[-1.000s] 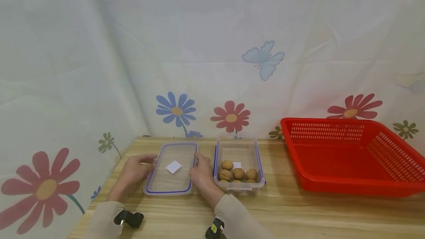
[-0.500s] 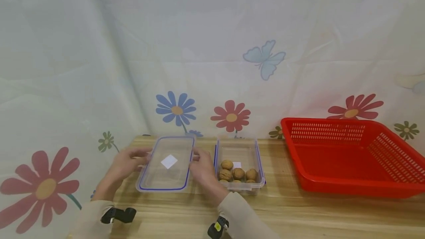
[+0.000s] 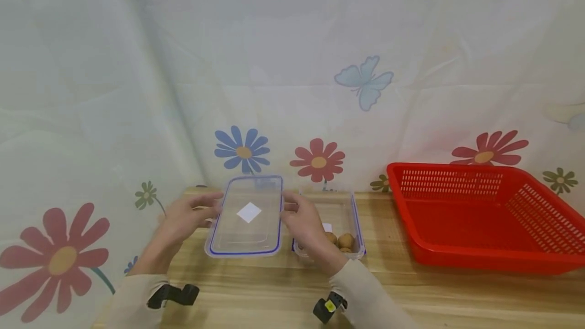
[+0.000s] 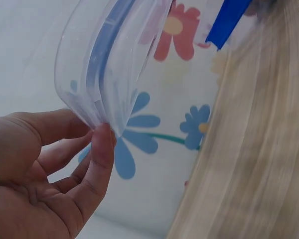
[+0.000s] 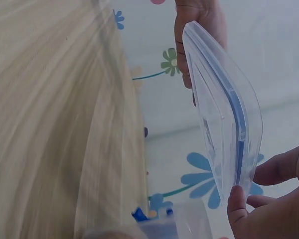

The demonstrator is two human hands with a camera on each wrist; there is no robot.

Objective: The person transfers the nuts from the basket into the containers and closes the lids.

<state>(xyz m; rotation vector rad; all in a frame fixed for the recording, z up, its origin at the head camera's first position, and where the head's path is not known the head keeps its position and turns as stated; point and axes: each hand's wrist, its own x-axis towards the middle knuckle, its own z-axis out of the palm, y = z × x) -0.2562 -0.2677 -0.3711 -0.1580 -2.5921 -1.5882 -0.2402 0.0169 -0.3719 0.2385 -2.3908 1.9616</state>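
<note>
A clear plastic lid [image 3: 242, 235] with a blue seal and a white square label [image 3: 249, 212] is held above the table. My left hand [image 3: 187, 217] pinches its left edge between thumb and fingers, plain in the left wrist view. On the opposite edge, my right hand [image 3: 305, 220] pinches the lid [image 5: 229, 114] the same way. Just right of the lid stands a clear plastic food container [image 3: 358, 217] with walnuts [image 3: 346, 240] inside. My right hand and forearm cover its left part and some of the walnuts.
A large red plastic basket [image 3: 484, 248] stands on the wooden table [image 3: 388, 288] at the right. Behind the table hangs a white curtain [image 3: 292, 65] printed with flowers. A blue clip [image 4: 229, 20] of the container shows in the left wrist view.
Both hands have raised the lid off the table. It first shifted slightly left, then moved right and up toward the walnut container, which has stayed in place.
</note>
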